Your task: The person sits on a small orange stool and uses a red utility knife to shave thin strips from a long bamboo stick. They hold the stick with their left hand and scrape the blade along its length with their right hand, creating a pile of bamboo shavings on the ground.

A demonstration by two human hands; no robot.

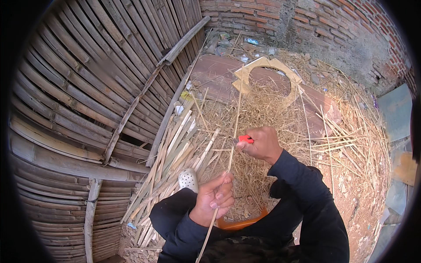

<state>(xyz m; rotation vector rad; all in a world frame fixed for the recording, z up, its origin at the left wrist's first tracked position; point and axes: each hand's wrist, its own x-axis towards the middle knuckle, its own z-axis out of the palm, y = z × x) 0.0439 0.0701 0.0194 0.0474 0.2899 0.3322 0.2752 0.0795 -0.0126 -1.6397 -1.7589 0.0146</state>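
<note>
A long, thin bamboo strip [231,160] runs from below my left hand [214,198] up past my right hand [264,144]. The left fingers are wrapped round it, and its lower end slants down toward my lap. In my right fist is a small red-handled cutter knife [245,139], its grey blade end against the strip a little above the left hand. Most of the knife is hidden by the fingers. Bamboo shavings [263,116] are heaped on the ground beyond both hands.
Split bamboo strips [175,151] lie piled at the left, beside a white perforated clog [188,180]. Farther off is a tan board with a round cutout [274,65]. A bamboo slat wall [101,83] bounds the left, a brick wall [258,17] the back. An orange seat edge [242,223] shows below me.
</note>
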